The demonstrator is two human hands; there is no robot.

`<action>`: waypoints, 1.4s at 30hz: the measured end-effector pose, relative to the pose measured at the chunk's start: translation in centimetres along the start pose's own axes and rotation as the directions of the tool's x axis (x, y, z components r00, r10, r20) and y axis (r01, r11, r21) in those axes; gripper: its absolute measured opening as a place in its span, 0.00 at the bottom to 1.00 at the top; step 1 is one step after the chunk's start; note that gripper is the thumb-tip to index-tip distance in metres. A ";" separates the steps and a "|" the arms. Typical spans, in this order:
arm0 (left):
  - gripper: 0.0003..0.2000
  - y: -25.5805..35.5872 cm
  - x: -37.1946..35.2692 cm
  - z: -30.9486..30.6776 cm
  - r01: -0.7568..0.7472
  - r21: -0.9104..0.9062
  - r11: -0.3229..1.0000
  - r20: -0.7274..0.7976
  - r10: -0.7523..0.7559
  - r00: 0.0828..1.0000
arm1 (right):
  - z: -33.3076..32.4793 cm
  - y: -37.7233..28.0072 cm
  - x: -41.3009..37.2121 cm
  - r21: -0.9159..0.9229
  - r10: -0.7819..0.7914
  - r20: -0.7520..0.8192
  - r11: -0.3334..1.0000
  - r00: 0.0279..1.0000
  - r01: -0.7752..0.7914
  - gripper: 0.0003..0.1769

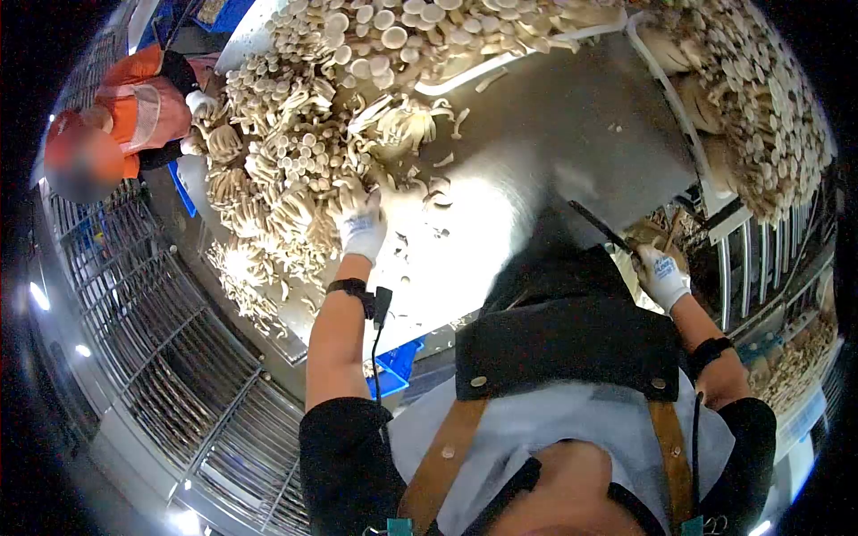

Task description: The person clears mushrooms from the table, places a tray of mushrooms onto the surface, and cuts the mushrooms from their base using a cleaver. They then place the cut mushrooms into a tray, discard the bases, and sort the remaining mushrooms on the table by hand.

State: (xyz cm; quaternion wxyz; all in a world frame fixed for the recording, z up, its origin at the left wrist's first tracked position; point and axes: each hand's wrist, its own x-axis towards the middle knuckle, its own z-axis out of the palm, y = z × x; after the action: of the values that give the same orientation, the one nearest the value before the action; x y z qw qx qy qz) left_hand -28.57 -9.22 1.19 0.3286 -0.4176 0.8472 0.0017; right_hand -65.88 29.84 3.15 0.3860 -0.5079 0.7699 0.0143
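1. The clump of pale beige, long-stemmed mushrooms (pixel 308 223) lies on the left part of the shiny steel table (pixel 536 134), at the edge of a big heap of the same mushrooms (pixel 286 134).
2. My left hand (pixel 360 223), in a white knit glove, is the nearer one. It rests on the clump, fingers bent over it and pointing toward the table's far left.
3. My right hand (pixel 663 277), also gloved, is off the table's near right corner and well apart from the clump. It is closed around the handle of a dark-bladed knife (pixel 601 228), whose blade points in over the table.
4. I cannot tell whether my left fingers actually grip the stems, because the glove covers them. In the tangle, the clump's long axis is hard to read.
5. Beyond the table's far left edge, a co-worker in an orange top (pixel 143 107) handles mushrooms.
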 end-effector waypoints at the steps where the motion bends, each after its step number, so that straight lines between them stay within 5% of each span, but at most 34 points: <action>1: 0.31 0.4 1.6 -1.4 0.006 -0.110 0.994 -0.179 -0.026 0.983 | -0.7 -0.5 0.9 -0.006 -0.001 0.002 1.000 1.000 0.001 0.09; 2: 0.35 2.1 2.6 -4.0 0.005 -0.429 0.903 -0.272 -0.134 0.953 | -1.5 -1.2 1.8 -0.007 -0.003 0.010 1.000 1.000 0.003 0.09; 4: 0.44 4.4 6.3 -6.8 -0.040 -0.572 0.819 -0.294 -0.159 0.942 | -1.7 -1.8 3.5 -0.011 -0.011 0.024 1.000 1.000 0.011 0.09; 5: 0.48 5.3 9.0 -7.3 0.141 -0.618 0.774 -0.025 -0.198 0.980 | -1.1 -1.4 4.9 -0.012 -0.103 0.010 0.995 0.995 0.103 0.14; 7: 0.54 5.2 13.4 -5.4 0.102 -0.478 0.872 0.115 -0.054 0.992 | -2.1 -1.9 7.5 -0.030 -0.194 0.003 0.981 0.981 0.194 0.19; 9: 0.56 5.5 14.1 -3.4 0.103 -0.474 0.875 0.106 -0.059 0.993 | -4.6 -5.2 10.9 -0.143 -0.122 0.279 0.976 0.953 0.167 0.25; 11: 0.56 6.5 12.4 -1.3 0.023 -0.404 0.915 -0.032 -0.039 0.999 | -3.7 -6.0 13.8 -0.145 -0.174 0.161 0.969 0.971 0.198 0.30; 14: 0.55 9.0 7.7 0.5 -0.116 -0.567 0.815 -0.163 0.027 0.986 | -4.1 -9.8 18.1 -0.152 -0.149 0.142 0.974 0.979 0.170 0.30; 16: 0.53 10.7 6.4 2.6 -0.170 -0.609 0.774 -0.263 0.005 0.965 | -3.5 -12.1 19.8 -0.013 -0.266 -0.089 0.964 0.960 0.266 0.31; 20: 0.50 13.0 5.8 3.9 -0.226 -0.654 0.721 -0.404 -0.081 0.911 | -4.5 -17.9 21.4 0.017 -0.299 -0.062 0.954 0.952 0.300 0.25; 22: 0.49 13.4 5.8 4.5 -0.230 -0.658 0.717 -0.422 -0.098 0.901 | -6.9 -21.0 21.1 0.002 -0.164 0.213 0.986 0.963 0.167 0.19; 24: 0.49 13.6 5.7 4.6 -0.237 -0.655 0.717 -0.443 -0.110 0.890 | -4.1 -21.0 22.1 -0.043 -0.180 0.193 0.981 0.965 0.192 0.17; 26: 0.46 13.8 5.3 4.0 -0.119 -0.635 0.763 -0.306 -0.107 0.946 | -3.0 -22.1 22.2 -0.142 -0.149 0.224 0.973 0.963 0.184 0.17; 30: 0.44 13.4 5.4 5.8 -0.166 -0.482 0.860 -0.414 -0.056 0.909 | 0.3 -24.5 21.7 -0.244 -0.256 0.171 0.925 0.951 0.293 0.17; 31: 0.36 13.1 5.0 5.3 -0.109 -0.643 0.758 -0.210 -0.038 0.977 | 0.3 -25.3 21.9 -0.272 -0.257 0.167 0.916 0.952 0.295 0.17; 33: 0.29 12.4 6.1 6.9 -0.037 -0.756 0.653 -0.037 0.014 0.999 | -0.6 -25.5 22.5 -0.302 -0.263 0.124 0.908 0.957 0.289 0.17; 34: 0.28 12.4 7.7 11.5 -0.047 -0.713 0.700 -0.077 -0.011 0.997 | -1.2 -25.3 22.5 -0.278 -0.304 0.123 0.903 0.945 0.327 0.17; 38: 0.34 10.2 7.0 9.0 0.226 -0.456 0.861 -0.051 -0.279 0.959 | -1.5 -20.1 21.5 -0.323 -0.444 0.085 0.835 0.892 0.447 0.18; 40: 0.38 8.2 6.1 2.0 0.188 -0.214 0.959 0.158 -0.156 0.975 | -1.9 -15.5 18.9 -0.383 -0.577 -0.017 0.759 0.817 0.527 0.19; 41: 0.40 7.3 5.8 -1.0 0.126 -0.241 0.962 0.295 -0.051 0.954 | -2.5 -13.3 16.6 -0.366 -0.611 -0.096 0.755 0.786 0.543 0.20; 42: 0.41 7.3 5.3 -3.6 0.169 -0.319 0.933 0.224 -0.099 0.970 | -2.8 -11.5 15.2 -0.390 -0.545 -0.041 0.781 0.837 0.489 0.20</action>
State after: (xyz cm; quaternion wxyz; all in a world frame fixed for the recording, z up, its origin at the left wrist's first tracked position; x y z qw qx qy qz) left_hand -38.08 -9.20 -0.98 0.3371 -0.5220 0.7657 0.1663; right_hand -61.22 11.41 0.12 0.2146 -0.7617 0.6112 0.0112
